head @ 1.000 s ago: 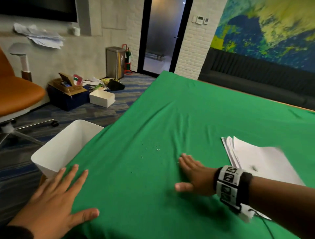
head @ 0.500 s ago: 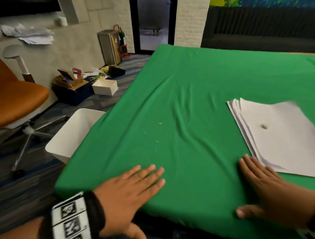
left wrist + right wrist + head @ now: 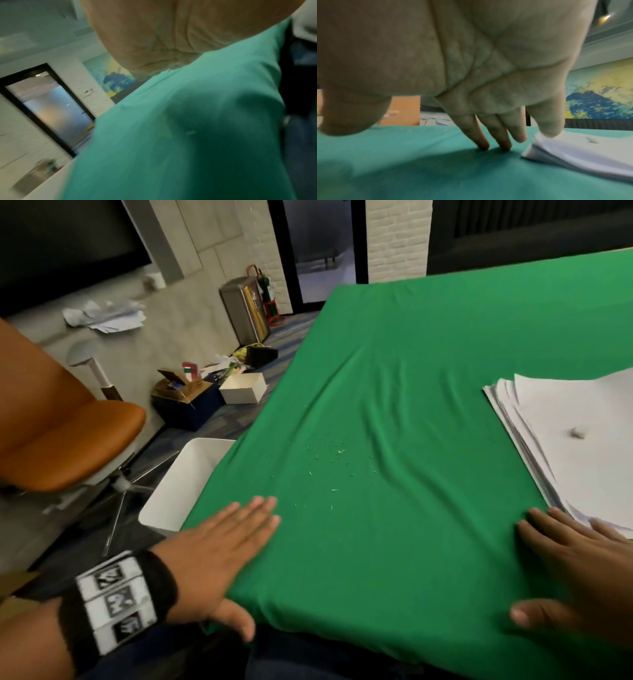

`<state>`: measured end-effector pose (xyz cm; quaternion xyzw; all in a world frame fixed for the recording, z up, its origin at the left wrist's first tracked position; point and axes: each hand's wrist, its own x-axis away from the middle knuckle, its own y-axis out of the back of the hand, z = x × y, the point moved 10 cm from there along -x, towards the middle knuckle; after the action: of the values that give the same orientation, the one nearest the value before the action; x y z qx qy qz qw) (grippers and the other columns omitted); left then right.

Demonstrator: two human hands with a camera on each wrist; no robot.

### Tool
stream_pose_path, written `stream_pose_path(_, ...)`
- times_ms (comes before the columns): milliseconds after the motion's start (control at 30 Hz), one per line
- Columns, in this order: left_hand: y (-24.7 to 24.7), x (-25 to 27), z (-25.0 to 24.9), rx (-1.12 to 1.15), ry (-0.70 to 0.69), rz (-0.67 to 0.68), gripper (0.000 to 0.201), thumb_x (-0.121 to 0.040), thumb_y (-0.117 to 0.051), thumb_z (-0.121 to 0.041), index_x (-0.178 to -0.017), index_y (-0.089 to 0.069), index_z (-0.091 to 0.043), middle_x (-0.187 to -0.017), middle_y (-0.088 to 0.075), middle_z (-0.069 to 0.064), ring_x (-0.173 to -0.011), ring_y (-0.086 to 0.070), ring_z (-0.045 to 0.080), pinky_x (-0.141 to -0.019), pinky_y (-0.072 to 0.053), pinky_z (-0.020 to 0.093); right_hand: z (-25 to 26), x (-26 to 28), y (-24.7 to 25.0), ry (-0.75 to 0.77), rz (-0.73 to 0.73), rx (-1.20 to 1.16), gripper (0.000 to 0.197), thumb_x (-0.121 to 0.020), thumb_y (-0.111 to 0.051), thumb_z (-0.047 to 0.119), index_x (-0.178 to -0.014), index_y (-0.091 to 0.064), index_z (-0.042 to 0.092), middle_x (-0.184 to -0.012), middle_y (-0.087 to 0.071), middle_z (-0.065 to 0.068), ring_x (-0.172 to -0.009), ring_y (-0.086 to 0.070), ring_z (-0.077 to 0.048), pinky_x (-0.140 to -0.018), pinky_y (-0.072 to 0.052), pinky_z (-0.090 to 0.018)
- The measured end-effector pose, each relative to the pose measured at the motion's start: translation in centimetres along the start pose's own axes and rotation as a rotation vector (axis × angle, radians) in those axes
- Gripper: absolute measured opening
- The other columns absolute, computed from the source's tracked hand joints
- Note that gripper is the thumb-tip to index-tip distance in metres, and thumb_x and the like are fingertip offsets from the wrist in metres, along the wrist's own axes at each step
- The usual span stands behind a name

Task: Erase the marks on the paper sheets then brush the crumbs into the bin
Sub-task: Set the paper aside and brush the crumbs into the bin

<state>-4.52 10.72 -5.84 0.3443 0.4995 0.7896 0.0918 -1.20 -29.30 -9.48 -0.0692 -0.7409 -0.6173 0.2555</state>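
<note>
Both hands lie flat with fingers straight, holding nothing: left hand (image 3: 219, 546) at the near left corner of the green cloth-covered surface (image 3: 428, 364), right hand (image 3: 582, 563) beside the stack of white paper sheets (image 3: 582, 446). Pale eraser crumbs (image 3: 329, 463) are scattered just ahead of the left hand, which is nearer; the white rectangular plastic bin (image 3: 185, 484) sits left of them, below the edge. Against half a second ago, both hands are placed much the same.

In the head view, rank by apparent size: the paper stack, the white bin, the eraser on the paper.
1. paper stack, partly cut off at the frame edge
2. white bin, partly hidden by the green cloth
3. eraser, far the smallest
</note>
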Motion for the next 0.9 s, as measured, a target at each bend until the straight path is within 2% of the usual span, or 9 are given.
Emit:
stream_pose_path(67,2.6,-3.6,-5.2,0.050,-0.106,-0.002,0.135,-0.068,-0.031,-0.103,-0.154,0.031,-0.020,-0.160,0.043,0.007,-0.147,0.039,0.019,-0.123,0.018,0.048,0.2,0.6,1.9,-0.005,0.005,-0.051,0.146,-0.039,-0.003,0.115,-0.147,0.030,0.021,-0.152,0.034,0.000,-0.147,0.021,-0.013,-0.117,0.009,-0.037)
stream_pose_path(200,6.4,-9.5,-12.5,-0.043,-0.245,-0.076,0.131,-0.070,-0.022,-0.097,-0.161,0.010,-0.009,-0.168,0.014,0.017,-0.156,0.012,0.032,-0.124,0.000,0.054,1.9,1.2,2.2,0.068,0.140,-0.081,0.136,-0.056,-0.042,0.102,-0.139,0.037,0.028,-0.152,0.044,0.004,-0.141,0.030,-0.009,-0.118,0.008,-0.030)
stream_pose_path(300,7.1,-11.1,-14.7,-0.067,-0.326,-0.140,0.113,-0.082,-0.018,-0.083,-0.160,0.016,-0.008,-0.168,0.020,0.014,-0.156,0.017,0.028,-0.126,-0.005,0.052,2.7,1.5,1.4,0.077,0.221,-0.114,0.138,-0.051,-0.042,0.098,-0.137,0.038,0.026,-0.159,0.039,0.001,-0.147,0.026,-0.010,-0.124,0.004,-0.033)
stream_pose_path(400,4.9,-11.1,-12.0,0.001,-0.304,0.008,0.123,-0.075,-0.018,-0.096,-0.148,0.041,-0.018,-0.152,0.052,0.001,-0.144,0.044,0.017,-0.125,0.011,0.048,2.5,1.8,1.2,0.067,0.236,-0.140,0.137,-0.054,-0.046,0.096,-0.138,0.037,0.025,-0.160,0.038,0.000,-0.141,0.029,-0.010,-0.125,0.004,-0.037)
stream_pose_path(500,2.1,-8.9,-5.8,0.007,-0.167,0.231,0.133,-0.062,-0.019,-0.105,-0.135,0.055,-0.023,-0.142,0.062,-0.003,-0.140,0.049,0.015,-0.126,0.012,0.045,2.8,2.1,1.4,0.058,0.263,-0.148,0.147,-0.050,-0.046,0.093,-0.151,0.032,0.021,-0.162,0.036,-0.001,-0.152,0.024,-0.016,-0.127,-0.002,-0.050)
stream_pose_path(600,0.0,-6.3,0.2,-0.016,0.011,0.372,0.135,-0.064,-0.025,-0.105,-0.134,0.056,-0.022,-0.143,0.061,0.002,-0.138,0.050,0.018,-0.127,0.009,0.044,2.9,2.5,1.4,0.051,0.291,-0.140,0.149,-0.042,-0.036,0.090,-0.157,0.027,0.018,-0.163,0.035,-0.002,-0.155,0.021,-0.018,-0.126,-0.007,-0.056)
stream_pose_path(700,1.8,-6.7,1.6,-0.055,0.083,0.354,0.140,-0.064,-0.023,-0.105,-0.143,0.045,-0.012,-0.146,0.057,0.007,-0.135,0.052,0.020,-0.125,0.018,0.042,2.6,2.1,1.1,0.042,0.293,-0.137,0.146,-0.045,-0.032,0.091,-0.157,0.027,0.018,-0.163,0.036,-0.003,-0.148,0.026,-0.012,-0.126,-0.007,-0.057)
stream_pose_path(800,5.9,-10.2,-3.1,-0.051,-0.027,0.239,0.137,-0.071,-0.030,-0.101,-0.147,0.040,-0.012,-0.146,0.056,0.006,-0.140,0.047,0.024,-0.119,0.023,0.042,2.3,1.3,0.4,0.031,0.283,-0.125,0.134,-0.073,-0.048,0.090,-0.158,0.024,0.017,-0.162,0.037,-0.003,-0.138,0.028,-0.006,-0.125,-0.008,-0.059)
stream_pose_path(900,9.1,-14.3,-10.0,-0.053,-0.231,0.092,0.132,-0.076,-0.037,-0.095,-0.152,0.036,-0.015,-0.154,0.050,0.005,-0.144,0.043,0.021,-0.119,0.023,0.045,2.1,0.8,0.1,0.009,0.277,-0.139,0.114,-0.094,-0.059,0.063,-0.159,0.022,0.017,-0.161,0.037,-0.002,-0.153,0.024,-0.016,-0.125,-0.009,-0.059)
